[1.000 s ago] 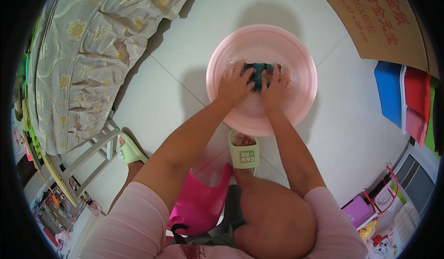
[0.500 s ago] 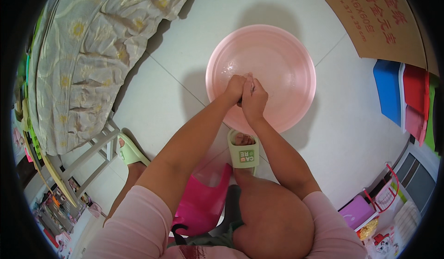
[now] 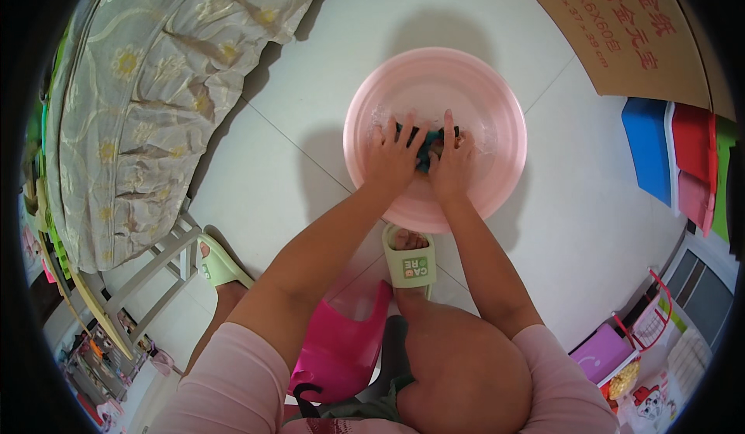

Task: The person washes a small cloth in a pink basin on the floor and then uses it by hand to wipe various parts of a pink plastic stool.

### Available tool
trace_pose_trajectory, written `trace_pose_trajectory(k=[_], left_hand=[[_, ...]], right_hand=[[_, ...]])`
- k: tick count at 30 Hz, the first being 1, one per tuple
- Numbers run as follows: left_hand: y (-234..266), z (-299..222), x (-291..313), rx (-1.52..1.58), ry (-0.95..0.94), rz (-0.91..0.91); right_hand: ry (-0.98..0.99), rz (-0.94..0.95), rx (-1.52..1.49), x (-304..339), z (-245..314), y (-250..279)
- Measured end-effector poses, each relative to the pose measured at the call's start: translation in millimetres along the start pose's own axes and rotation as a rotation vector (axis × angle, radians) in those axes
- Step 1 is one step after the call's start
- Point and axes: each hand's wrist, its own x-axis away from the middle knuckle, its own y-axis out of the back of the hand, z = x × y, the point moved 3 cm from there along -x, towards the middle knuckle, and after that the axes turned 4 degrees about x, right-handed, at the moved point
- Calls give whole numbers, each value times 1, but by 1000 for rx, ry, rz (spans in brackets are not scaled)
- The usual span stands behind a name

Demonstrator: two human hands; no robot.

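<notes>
On the tiled floor in front of me stands a round pink basin [image 3: 512, 135] with some clear water in it. A wet, crumpled cloth [image 3: 424, 152], dark teal with black parts, lies low in the basin, mostly covered by my hands. My left hand [image 3: 393, 157] presses palm down on its left side, fingers spread. Over the cloth's right side, my right hand [image 3: 452, 162] also rests with its fingers apart. Neither hand is closed round the cloth. Its exact kind cannot be made out.
A pink plastic stool [image 3: 337, 349] is below me, between my green slippers [image 3: 417, 266]. A floral fabric cover [image 3: 147, 131] hangs at the left. At the right are a cardboard box [image 3: 621, 46], a blue bin [image 3: 646, 147], a red bin [image 3: 693, 143] and a purple bag [image 3: 599, 354].
Both hands were closed together near the basin's middle. They have since parted and spread out flat, and the dark teal cloth now shows beneath them.
</notes>
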Motion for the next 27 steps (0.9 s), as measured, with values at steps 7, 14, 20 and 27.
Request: trace_pose_trajectory(k=[7, 14, 20, 27], left_hand=[[-14, 3, -1, 215, 259, 251], [-36, -12, -16, 1379, 537, 93], [-11, -4, -17, 1987, 944, 317], [-3, -6, -25, 1601, 983, 85]], right_hand=[[78, 76, 48, -10, -18, -17], [-339, -41, -732, 0, -1, -41], [-346, 64, -834, 12, 46, 9], [-209, 47, -670, 4, 43, 16]])
